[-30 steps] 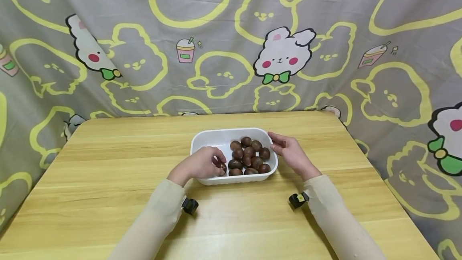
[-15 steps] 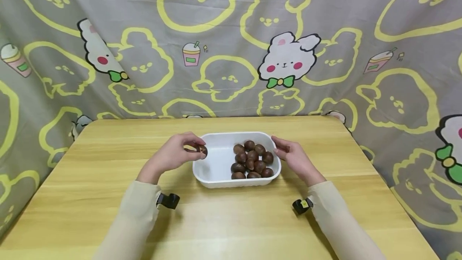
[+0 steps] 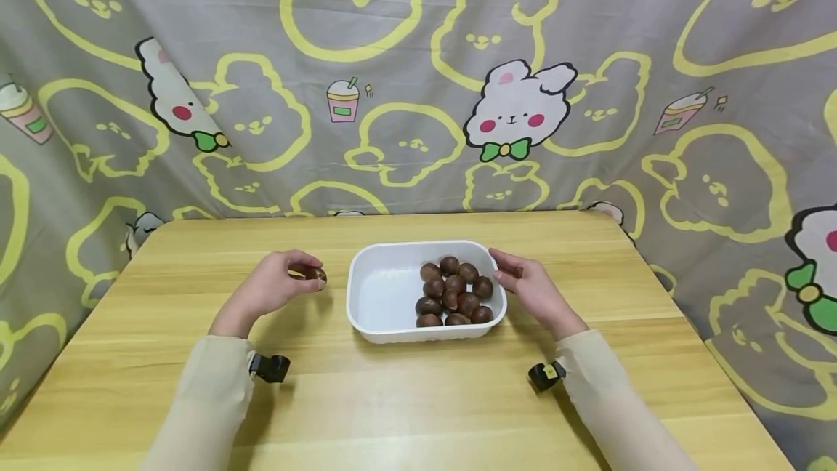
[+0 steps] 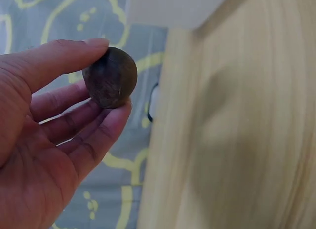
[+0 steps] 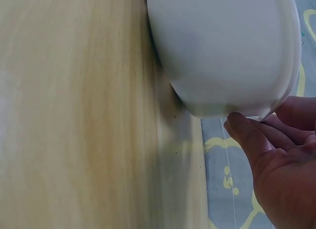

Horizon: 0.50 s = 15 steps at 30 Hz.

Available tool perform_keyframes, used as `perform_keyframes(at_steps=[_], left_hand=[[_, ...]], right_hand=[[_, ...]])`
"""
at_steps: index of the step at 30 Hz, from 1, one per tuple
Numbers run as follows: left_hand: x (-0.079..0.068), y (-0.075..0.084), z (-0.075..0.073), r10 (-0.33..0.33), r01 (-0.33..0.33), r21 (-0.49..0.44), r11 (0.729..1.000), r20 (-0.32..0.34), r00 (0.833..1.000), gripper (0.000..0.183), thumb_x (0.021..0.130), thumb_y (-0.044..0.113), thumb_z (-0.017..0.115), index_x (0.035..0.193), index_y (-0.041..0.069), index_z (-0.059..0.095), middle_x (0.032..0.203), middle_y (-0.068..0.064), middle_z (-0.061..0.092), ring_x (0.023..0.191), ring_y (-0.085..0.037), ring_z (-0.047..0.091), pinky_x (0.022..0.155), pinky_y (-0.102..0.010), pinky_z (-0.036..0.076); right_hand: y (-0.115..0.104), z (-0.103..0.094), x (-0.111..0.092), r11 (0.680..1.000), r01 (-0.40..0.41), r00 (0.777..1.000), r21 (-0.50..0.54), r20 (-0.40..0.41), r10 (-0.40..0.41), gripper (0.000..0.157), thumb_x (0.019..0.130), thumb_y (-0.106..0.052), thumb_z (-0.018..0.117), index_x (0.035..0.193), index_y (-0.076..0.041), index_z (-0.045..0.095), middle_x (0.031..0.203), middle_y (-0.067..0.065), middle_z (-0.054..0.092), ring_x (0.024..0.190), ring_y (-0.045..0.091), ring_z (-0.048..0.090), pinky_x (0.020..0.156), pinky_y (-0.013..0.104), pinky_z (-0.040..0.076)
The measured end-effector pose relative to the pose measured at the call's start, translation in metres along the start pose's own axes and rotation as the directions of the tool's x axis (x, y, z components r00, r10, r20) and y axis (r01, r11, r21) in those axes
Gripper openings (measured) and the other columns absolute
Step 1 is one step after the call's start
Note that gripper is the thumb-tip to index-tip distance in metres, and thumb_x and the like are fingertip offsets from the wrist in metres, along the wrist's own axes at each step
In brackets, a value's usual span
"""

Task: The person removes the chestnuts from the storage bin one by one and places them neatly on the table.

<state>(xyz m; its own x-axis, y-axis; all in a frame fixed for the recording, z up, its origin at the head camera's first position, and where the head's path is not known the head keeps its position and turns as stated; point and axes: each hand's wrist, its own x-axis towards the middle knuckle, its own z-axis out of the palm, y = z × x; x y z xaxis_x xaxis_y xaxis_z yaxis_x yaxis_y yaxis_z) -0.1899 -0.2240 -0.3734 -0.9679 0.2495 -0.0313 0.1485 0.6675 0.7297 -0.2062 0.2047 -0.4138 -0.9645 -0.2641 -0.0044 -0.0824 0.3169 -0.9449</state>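
A white plastic tray [image 3: 386,289] sits on the table, with several brown chestnuts [image 3: 454,283] gathered in its right half. Off the tray's left end, my left hand [image 3: 271,283] holds one chestnut [image 4: 111,77] above the tabletop. The left wrist view shows that nut pinched between the thumb and the fingertips. At the tray's right end is my right hand [image 3: 530,286], its fingers lightly bent and touching the outer wall near the far corner. In the right wrist view, the thumb [image 5: 242,128] lies against the tray's end wall, and the fingers reach round the corner.
A light wooden table [image 3: 405,405] carries the tray. Behind it and along both sides hangs a grey curtain [image 3: 405,42] with yellow cartoon outlines. Small black wrist cameras are strapped at the cuffs of both sleeves.
My left hand has lifted a chestnut out of the tray's left part and carried it left past the rim. The right hand has stayed at the tray's right end.
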Motion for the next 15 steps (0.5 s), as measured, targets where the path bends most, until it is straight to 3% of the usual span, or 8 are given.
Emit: perform_keyframes(at_steps=[9, 15], left_hand=[[0.003, -0.017, 0.0, 0.0, 0.0, 0.041, 0.999, 0.006, 1.0, 0.03, 0.086, 0.012, 0.075, 0.108, -0.007, 0.067, 0.103, -0.012, 0.065, 0.097, -0.03, 0.062, 0.084, -0.043, 0.049], [0.008, -0.027, 0.005, -0.036, 0.035, 0.032, 0.999, 0.03, 0.999, 0.032, 0.084, 0.012, 0.076, 0.107, -0.007, 0.066, 0.098, -0.011, 0.068, 0.093, -0.027, 0.062, 0.082, -0.042, 0.05]], right_hand=[[0.0, 0.0, 0.001, 1.0, -0.013, 1.0, 0.004, 0.002, 0.013, 0.047, 0.101, -0.003, 0.052, 0.146, 0.003, 0.04, 0.146, 0.023, 0.042, 0.133, 0.036, 0.042, 0.106, 0.043, 0.037], [0.004, -0.002, 0.001, 1.0, -0.002, 1.0, -0.001, 0.001, 0.002, 0.048, 0.1, -0.003, 0.053, 0.146, 0.003, 0.04, 0.146, 0.023, 0.041, 0.133, 0.035, 0.042, 0.105, 0.041, 0.037]])
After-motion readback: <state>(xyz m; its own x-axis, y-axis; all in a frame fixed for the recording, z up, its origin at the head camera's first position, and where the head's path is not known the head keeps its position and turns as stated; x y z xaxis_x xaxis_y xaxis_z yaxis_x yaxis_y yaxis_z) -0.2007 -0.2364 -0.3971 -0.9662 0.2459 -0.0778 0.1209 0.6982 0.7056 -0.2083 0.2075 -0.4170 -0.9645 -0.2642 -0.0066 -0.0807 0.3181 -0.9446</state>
